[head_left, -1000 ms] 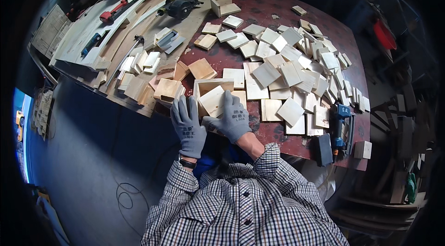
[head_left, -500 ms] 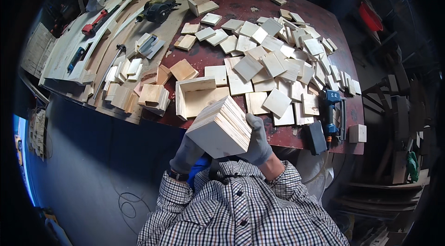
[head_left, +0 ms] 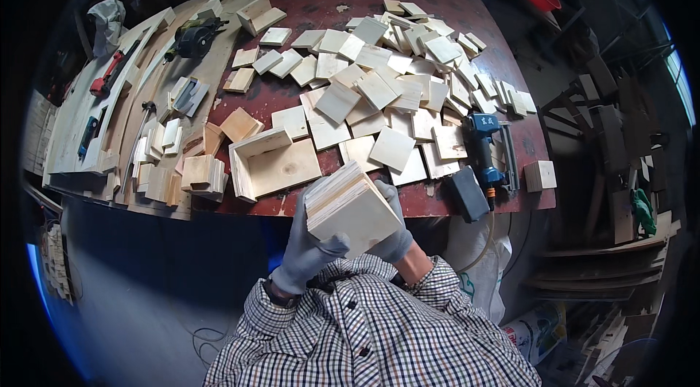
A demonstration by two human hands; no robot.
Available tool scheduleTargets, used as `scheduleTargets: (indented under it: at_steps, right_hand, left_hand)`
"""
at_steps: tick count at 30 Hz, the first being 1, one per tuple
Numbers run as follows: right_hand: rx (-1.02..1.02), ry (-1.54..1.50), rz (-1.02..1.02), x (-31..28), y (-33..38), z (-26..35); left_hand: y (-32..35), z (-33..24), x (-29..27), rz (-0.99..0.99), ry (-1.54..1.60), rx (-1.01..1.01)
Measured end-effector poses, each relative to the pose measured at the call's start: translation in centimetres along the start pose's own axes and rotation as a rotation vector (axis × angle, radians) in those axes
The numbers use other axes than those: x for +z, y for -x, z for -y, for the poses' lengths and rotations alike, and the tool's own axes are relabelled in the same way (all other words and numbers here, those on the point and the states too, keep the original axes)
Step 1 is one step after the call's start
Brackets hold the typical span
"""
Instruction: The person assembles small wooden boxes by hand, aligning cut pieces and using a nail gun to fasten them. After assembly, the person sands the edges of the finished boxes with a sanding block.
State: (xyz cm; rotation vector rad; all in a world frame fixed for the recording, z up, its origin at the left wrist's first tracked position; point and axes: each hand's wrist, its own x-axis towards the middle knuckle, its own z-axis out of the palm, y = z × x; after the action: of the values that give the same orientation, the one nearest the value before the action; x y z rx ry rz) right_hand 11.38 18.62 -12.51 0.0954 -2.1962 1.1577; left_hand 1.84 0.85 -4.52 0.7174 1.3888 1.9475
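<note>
A stack of square wooden boards point(head_left: 354, 212) is gripped between my two grey-gloved hands, just off the table's front edge. My left hand point(head_left: 308, 247) closes round its left side, thumb across the front face. On the right side sits my right hand point(head_left: 396, 230), its fingers partly hidden behind the stack. Directly beyond, a partly built wooden box point(head_left: 286, 168) lies on the red table point(head_left: 306, 1), two walls standing on its base. Many loose square boards point(head_left: 394, 148) are heaped past it.
A blue nail gun point(head_left: 487, 154) with a hose lies at the table's right front, a wooden block point(head_left: 540, 176) beside it. Stacked small boards point(head_left: 204, 174) stand at the left front. Farther left are a circular saw point(head_left: 195, 38) and a red tool point(head_left: 108, 75) on planks.
The stack has turned in my hands, and my left hand has come up its left side with the thumb now showing in front. My view has shifted, moving the table leftward.
</note>
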Motion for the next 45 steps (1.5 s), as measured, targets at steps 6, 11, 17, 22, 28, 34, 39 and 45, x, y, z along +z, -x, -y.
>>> scheduleTargets:
  at_steps: [6,11,17,22,28,34,39,45]
  right_hand:
    - [0.727,-0.453,0.274,-0.8,-3.6,2.2]
    - [0.523,-0.458,-0.047,-2.5,-5.4,3.2]
    - [0.543,-0.858,0.096,0.4,-5.8,4.9]
    - [0.516,-0.847,0.069,1.4,-4.8,6.7]
    - [0.318,-0.69,0.137,0.1,-4.0,7.4]
    - [0.151,-0.575,0.115,-0.7,-4.8,8.1]
    - [0.229,-0.551,0.126,-0.9,-4.9,9.2]
    - [0.052,-0.507,0.203,-1.2,-4.2,7.7]
  left_hand:
    - [1.2,-0.1,-2.1,-0.2,0.451,-0.159]
    - [1.2,0.0,-3.3,-0.156,0.024,0.017]
    - [0.5,-0.1,-2.1,-0.041,-0.174,0.13]
    - [0.3,-1.4,-0.8,-0.184,0.175,-0.013]
    - [1.3,-0.8,-1.1,-0.194,-0.226,0.069]
    - [1.5,-1.2,0.4,-0.195,-0.136,0.229]
    - [1.0,-1.5,0.1,-0.181,-0.074,0.208]
    - [0.9,-0.2,-0.3,-0.215,0.019,0.084]
